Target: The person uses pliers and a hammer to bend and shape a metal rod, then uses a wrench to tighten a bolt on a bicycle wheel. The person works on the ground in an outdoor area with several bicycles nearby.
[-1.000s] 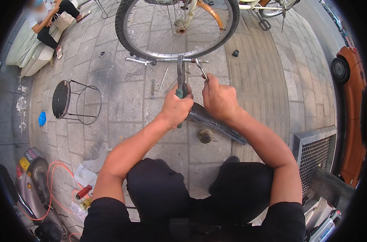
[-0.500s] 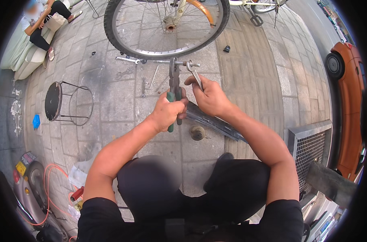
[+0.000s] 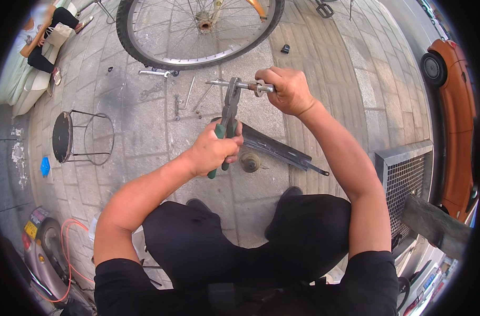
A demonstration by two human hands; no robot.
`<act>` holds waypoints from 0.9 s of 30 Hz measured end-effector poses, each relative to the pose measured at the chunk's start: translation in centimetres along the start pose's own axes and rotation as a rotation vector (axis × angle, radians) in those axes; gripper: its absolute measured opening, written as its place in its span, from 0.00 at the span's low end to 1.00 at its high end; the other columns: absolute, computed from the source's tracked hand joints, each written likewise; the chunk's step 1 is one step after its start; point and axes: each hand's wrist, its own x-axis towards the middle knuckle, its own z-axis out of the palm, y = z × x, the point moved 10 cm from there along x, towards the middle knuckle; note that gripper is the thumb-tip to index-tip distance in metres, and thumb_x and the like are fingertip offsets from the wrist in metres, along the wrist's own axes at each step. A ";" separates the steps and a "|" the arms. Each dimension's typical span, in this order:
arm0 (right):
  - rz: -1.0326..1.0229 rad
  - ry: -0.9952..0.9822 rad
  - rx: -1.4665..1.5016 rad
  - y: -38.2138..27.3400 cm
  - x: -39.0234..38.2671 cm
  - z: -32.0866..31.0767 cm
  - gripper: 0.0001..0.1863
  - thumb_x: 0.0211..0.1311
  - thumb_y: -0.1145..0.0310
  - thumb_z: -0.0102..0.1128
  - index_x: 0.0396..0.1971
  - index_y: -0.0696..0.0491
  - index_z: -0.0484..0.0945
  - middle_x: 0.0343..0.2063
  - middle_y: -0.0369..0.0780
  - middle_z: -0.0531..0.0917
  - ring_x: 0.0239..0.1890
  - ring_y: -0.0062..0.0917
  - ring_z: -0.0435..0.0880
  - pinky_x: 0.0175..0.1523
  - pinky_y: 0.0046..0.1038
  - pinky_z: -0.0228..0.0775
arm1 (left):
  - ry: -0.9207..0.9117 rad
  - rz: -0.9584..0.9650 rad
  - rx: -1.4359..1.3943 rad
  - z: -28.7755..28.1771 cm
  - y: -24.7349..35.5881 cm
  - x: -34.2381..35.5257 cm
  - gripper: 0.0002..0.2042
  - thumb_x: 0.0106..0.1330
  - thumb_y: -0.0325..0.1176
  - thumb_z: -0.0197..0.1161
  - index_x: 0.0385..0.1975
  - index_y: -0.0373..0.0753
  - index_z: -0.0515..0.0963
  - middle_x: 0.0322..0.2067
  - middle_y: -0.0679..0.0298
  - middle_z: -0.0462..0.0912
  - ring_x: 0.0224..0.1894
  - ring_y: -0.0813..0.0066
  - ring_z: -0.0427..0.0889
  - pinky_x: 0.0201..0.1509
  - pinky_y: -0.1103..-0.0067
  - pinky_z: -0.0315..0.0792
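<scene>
My left hand is closed round the green-handled pliers, which stand almost upright in front of me. Their jaws clamp a thin metal axle rod that lies crosswise. At the rod's right end, a wrench sits with its ring around the rod. My right hand is curled in a fist at that end, gripping the wrench, whose handle is mostly hidden by the fingers. Beyond the rod stands a bicycle wheel with a black tyre and a rusty hub.
Another wrench and thin tools lie on the paving near the tyre. Below my hands are a long dark metal strip and a round oil can. A stool stands left; a grated metal frame and orange car are right.
My right hand has swung up and to the right, and the wrench has turned about the rod with it. The pliers keep their hold. The whole view has shifted slightly.
</scene>
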 end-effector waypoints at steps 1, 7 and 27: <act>-0.013 -0.004 -0.034 0.2 0.1 -0.1 0.17 0.53 0.74 0.70 0.43 0.44 0.80 0.26 0.35 0.81 0.28 0.37 0.85 0.33 0.39 0.75 | -0.001 -0.013 -0.006 0.0 -0.3 0.0 0.12 0.63 0.21 0.55 0.44 0.43 0.68 0.33 0.71 0.70 0.30 0.82 0.65 0.35 0.76 0.67; -0.259 -0.038 -0.157 -0.7 2.0 -0.5 0.15 0.55 0.72 0.72 0.43 0.45 0.80 0.24 0.32 0.77 0.27 0.31 0.79 0.38 0.34 0.71 | -0.007 -0.107 0.065 0.3 -2.0 -1.2 0.07 0.68 0.21 0.58 0.42 0.40 0.72 0.32 0.66 0.74 0.29 0.79 0.71 0.30 0.75 0.68; 0.089 -1.221 -0.147 -5.1 -1.6 6.6 0.34 0.74 0.36 0.60 0.25 0.56 0.86 0.25 0.45 0.86 0.36 0.44 0.90 0.49 0.43 0.83 | 0.372 -0.187 1.273 -10.6 -1.4 -4.8 0.15 0.61 0.27 0.59 0.46 0.30 0.70 0.35 0.37 0.82 0.43 0.32 0.82 0.49 0.51 0.73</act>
